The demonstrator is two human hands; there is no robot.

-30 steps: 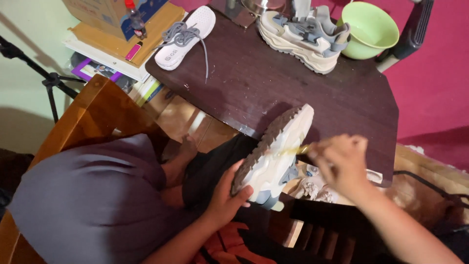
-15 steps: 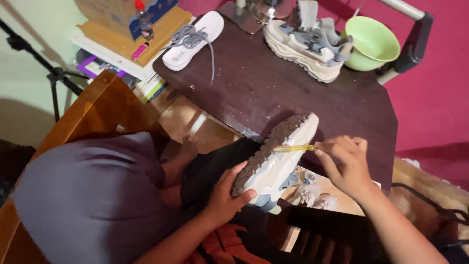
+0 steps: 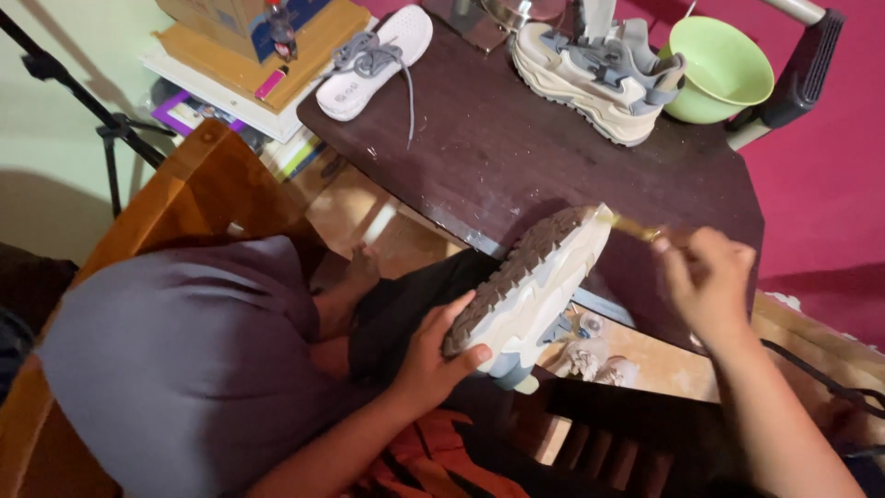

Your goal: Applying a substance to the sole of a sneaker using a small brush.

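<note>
Sneaker is what I am watching: a chunky cream and grey shoe, tipped on its side over the near edge of the dark desk, its muddy brown sole turned up and to the left. My left hand is wrapping the heel end from below, thumb lying across the sole, so that grip is closed on the shoe. My right hand is pinching a thin yellowish brush, its tip touching the toe end of the shoe; that grip is closed on the handle.

I am judging the shoe as light for its bulk, with a thick foam sole that is staying stiff under pressure while the upper is giving softly. It does not look fragile. The treaded sole is offering good friction, but any wet patches on the smooth midsole could be slippery, so I would be holding it at the heel and across the tread, as the left hand is doing, rather than by the soft upper.

Further back on the desk the matching shoe is sitting upright beside a green bowl, and a white insole with a grey lace across it is lying at the far left corner.
</note>
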